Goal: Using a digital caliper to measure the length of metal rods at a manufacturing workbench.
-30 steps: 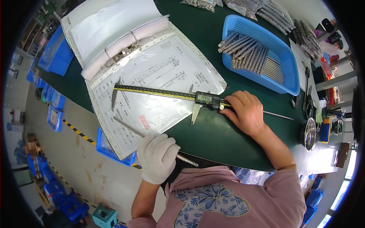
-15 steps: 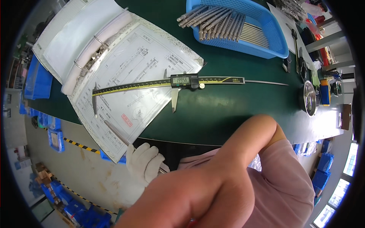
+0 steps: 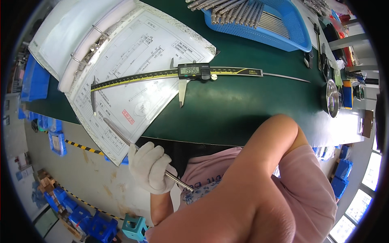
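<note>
My left hand (image 3: 150,168), in a white glove, is closed around a thin metal rod (image 3: 117,131). It holds the rod below the near table edge, with the far tip lying over a printed drawing sheet (image 3: 133,81). A long digital caliper (image 3: 190,73) lies flat on the green table (image 3: 243,113), its jaws over the sheet, and no hand touches it. My right forearm (image 3: 243,190) is raised close to the camera and fills the lower middle. The right hand itself lies outside the picture.
An open ring binder (image 3: 77,44) lies at the back left under the drawing. A blue mesh basket (image 3: 283,36) full of several metal rods stands at the back. A round metal tin (image 3: 330,97) sits at the right edge. Blue bins (image 3: 60,141) stand on the floor.
My right hand let go of the caliper and the arm rose toward the camera. The caliper stays on the table. My left hand with the rod dropped below the table edge.
</note>
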`<state>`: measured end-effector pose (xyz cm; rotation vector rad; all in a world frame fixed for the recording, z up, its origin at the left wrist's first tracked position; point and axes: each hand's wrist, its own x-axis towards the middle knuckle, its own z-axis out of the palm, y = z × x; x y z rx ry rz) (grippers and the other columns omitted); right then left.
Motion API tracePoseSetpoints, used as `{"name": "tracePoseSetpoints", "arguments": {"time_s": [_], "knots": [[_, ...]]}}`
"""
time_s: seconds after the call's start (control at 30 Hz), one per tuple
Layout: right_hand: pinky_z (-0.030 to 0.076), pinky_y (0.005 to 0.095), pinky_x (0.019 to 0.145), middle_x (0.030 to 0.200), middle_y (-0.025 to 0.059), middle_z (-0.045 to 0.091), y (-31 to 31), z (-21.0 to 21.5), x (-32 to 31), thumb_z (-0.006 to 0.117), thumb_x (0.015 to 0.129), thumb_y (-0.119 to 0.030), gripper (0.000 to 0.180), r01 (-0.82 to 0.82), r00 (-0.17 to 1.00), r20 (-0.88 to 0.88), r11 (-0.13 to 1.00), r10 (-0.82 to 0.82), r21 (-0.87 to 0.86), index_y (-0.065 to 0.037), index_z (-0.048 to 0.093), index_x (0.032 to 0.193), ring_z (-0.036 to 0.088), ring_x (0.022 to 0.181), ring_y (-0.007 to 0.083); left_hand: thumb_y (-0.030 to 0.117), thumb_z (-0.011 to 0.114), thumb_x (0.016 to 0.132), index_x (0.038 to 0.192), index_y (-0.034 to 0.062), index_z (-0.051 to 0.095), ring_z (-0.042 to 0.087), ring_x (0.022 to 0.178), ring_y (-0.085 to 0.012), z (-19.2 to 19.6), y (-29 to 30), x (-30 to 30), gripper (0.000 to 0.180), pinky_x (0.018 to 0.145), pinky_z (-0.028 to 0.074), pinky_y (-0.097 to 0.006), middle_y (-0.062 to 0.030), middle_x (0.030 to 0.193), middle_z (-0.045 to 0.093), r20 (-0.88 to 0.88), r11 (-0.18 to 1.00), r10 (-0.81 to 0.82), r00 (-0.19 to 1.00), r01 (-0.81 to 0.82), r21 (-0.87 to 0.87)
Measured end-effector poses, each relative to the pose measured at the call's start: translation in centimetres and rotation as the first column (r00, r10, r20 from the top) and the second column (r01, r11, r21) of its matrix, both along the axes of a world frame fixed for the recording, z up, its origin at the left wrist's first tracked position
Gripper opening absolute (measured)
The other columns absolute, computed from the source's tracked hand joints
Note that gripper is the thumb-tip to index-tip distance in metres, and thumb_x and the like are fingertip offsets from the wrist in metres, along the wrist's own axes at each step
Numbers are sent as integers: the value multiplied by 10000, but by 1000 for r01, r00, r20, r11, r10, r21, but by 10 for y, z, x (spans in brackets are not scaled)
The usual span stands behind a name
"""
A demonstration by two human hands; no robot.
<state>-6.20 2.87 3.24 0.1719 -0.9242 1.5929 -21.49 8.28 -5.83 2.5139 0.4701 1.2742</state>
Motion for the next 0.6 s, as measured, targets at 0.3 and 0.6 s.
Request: {"name": "tracePoseSetpoints", "arguments": {"time_s": [0.3, 0.6], "knots": [[422, 288, 608, 841, 123, 550, 5, 0, 8, 483, 901, -92, 247, -86, 996, 8, 996, 86, -14, 74, 534, 1078, 530, 669, 205, -55, 539, 718, 740, 24, 489, 543, 636, -322, 21, -1, -9, 96, 566, 425, -393, -112, 682, 500, 57, 999, 8, 998, -6, -41], [418, 283, 604, 832, 117, 546, 2, 10, 14, 482, 903, -89, 243, -72, 996, 51, 997, 71, 11, 71, 531, 1079, 525, 661, 192, -157, 529, 663, 669, 28, 423, 567, 674, -380, 64, 19, -11, 212, 711, 491, -456, -134, 642, 462, 193, 1000, 10, 981, -7, -19]]}}
